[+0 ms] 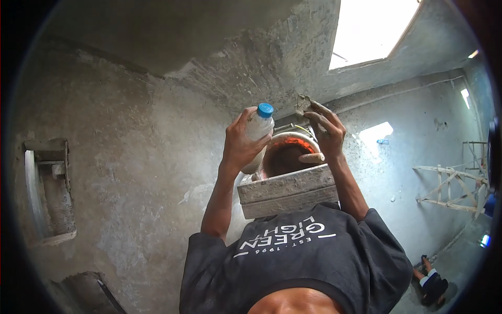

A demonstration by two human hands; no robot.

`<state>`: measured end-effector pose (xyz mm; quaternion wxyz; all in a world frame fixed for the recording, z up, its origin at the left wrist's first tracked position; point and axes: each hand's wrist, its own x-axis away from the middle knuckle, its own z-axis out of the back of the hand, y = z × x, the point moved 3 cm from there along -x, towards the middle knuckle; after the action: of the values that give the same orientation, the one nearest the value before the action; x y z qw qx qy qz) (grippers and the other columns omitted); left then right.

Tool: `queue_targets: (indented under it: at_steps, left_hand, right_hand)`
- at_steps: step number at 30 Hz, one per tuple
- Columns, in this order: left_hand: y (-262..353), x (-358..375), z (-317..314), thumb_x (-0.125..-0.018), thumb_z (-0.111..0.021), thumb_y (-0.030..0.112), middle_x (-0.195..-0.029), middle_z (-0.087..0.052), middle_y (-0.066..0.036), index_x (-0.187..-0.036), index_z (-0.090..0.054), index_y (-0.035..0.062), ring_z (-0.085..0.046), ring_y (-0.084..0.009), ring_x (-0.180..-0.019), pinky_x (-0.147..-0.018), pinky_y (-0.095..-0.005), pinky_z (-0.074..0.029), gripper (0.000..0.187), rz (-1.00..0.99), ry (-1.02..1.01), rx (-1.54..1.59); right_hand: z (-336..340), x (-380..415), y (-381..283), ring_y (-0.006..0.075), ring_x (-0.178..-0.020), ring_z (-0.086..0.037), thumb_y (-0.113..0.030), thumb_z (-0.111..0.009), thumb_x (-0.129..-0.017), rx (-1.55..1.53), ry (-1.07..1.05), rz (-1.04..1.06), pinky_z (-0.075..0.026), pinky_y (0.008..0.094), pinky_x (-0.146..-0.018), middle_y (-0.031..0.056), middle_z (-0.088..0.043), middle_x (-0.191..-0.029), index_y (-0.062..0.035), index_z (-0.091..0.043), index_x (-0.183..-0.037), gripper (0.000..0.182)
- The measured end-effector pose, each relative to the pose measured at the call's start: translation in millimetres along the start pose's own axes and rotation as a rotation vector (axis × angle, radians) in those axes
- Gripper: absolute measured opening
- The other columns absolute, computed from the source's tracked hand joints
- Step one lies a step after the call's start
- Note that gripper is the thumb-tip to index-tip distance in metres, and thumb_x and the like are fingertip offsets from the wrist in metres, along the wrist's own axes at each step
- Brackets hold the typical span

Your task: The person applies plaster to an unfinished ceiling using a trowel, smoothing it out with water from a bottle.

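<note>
Head view: the left hand [241, 140] is wrapped around a clear bottle [259, 127], its blue cap [265, 110] on and uppermost; the right hand [328, 128] pinches a thin, dirty scrap [302, 103] between thumb and fingers, apart from the bottle; beyond them sits a bucket [299, 141], orange inside, with a rounded handle [311, 157] at its near right edge and a wooden box [287, 191] nearer the body; gritty fingers could let the smooth bottle slip, probably toward the bucket; squeezing the scrap too hard might crumble it; a lowered right forearm could knock the handle.
</note>
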<state>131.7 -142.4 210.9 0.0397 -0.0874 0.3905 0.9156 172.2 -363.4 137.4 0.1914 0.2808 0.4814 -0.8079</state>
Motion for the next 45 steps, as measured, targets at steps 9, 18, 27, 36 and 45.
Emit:
queue_targets:
  at_steps: [9,18,27,36,45]
  left_hand:
    - [20,9,-3,-0.071,-0.082,0.018,-0.102,-0.068,-0.013,-0.116,-0.058,0.0085,-0.068,-0.0271,-0.096,-0.086,-0.0401,-0.053,0.052,-0.036,-0.047,0.018]
    - [31,16,-9,-0.068,-0.081,0.013,-0.104,-0.068,-0.014,-0.117,-0.059,0.0082,-0.068,-0.0271,-0.098,-0.087,-0.04,-0.053,0.054,-0.043,-0.083,0.029]
    - [33,17,-10,-0.069,-0.082,0.014,-0.104,-0.068,-0.014,-0.119,-0.059,0.0083,-0.068,-0.0269,-0.097,-0.086,-0.0395,-0.053,0.055,-0.071,-0.166,0.024]
    - [26,13,-17,-0.069,-0.082,0.017,-0.105,-0.066,-0.016,-0.121,-0.057,0.0082,-0.068,-0.0311,-0.097,-0.085,-0.0405,-0.054,0.058,-0.11,-0.215,-0.033]
    - [12,7,-24,-0.071,-0.08,0.02,-0.102,-0.065,-0.018,-0.121,-0.056,0.0085,-0.066,-0.0345,-0.097,-0.085,-0.0427,-0.052,0.057,-0.023,-0.35,-0.13]
  right_hand:
    - [22,16,-2,0.0271,-0.103,-0.069,0.005,-0.07,-0.075,-0.207,-0.132,0.038,-0.057,0.0346,-0.083,0.0163,-0.068,-0.116,-0.0022,-0.072,-0.098,0.024]
    - [7,39,-3,0.0181,-0.104,-0.065,0.0,-0.065,-0.089,-0.809,-0.109,-0.626,-0.054,0.0293,-0.085,0.0135,-0.065,-0.12,-0.0028,-0.058,-0.117,0.029]
    - [14,35,-5,0.0209,-0.1,-0.067,-0.014,-0.072,-0.087,-0.785,-0.187,-0.994,-0.061,0.0356,-0.06,0.0102,-0.068,-0.111,-0.0044,-0.055,-0.127,0.045]
    - [-1,58,22,0.0161,-0.093,-0.067,-0.021,-0.072,-0.087,-1.079,-0.115,-1.222,-0.058,0.042,-0.053,0.0081,-0.069,-0.102,-0.0038,-0.064,-0.116,0.035]
    - [0,42,3,0.0192,-0.095,-0.064,-0.024,-0.07,-0.088,-0.815,-0.211,-1.007,-0.06,0.0494,-0.056,0.0073,-0.064,-0.117,-0.0052,-0.057,-0.125,0.043]
